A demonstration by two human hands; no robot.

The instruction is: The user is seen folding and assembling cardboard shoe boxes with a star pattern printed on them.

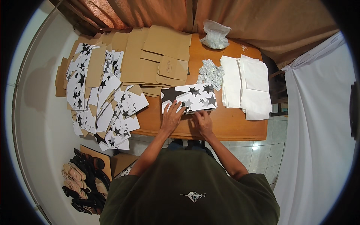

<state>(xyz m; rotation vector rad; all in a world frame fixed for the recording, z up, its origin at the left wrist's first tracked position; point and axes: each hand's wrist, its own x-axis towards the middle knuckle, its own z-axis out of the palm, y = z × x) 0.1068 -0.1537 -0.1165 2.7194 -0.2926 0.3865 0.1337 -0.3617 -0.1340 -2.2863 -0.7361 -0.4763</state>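
A white shoe box (191,95) printed with black and grey stars sits near the front of the wooden table, its top closed. My left hand (171,119) rests on the box's near left part, fingers stretched out over the top. At the box's near edge, right of its middle, my right hand (203,123) has its fingers bent in against the front side. Part of those fingertips is hidden under the edge. Just behind the box lies a heap of small silvery-white packets (210,73).
Flat brown cardboard pieces (165,43) and star-printed box blanks (108,90) pile up on the left. White paper sheets (253,86) are stacked on the right, with a clear plastic bag (215,35) behind. Several shoes (84,180) lie on the floor at lower left.
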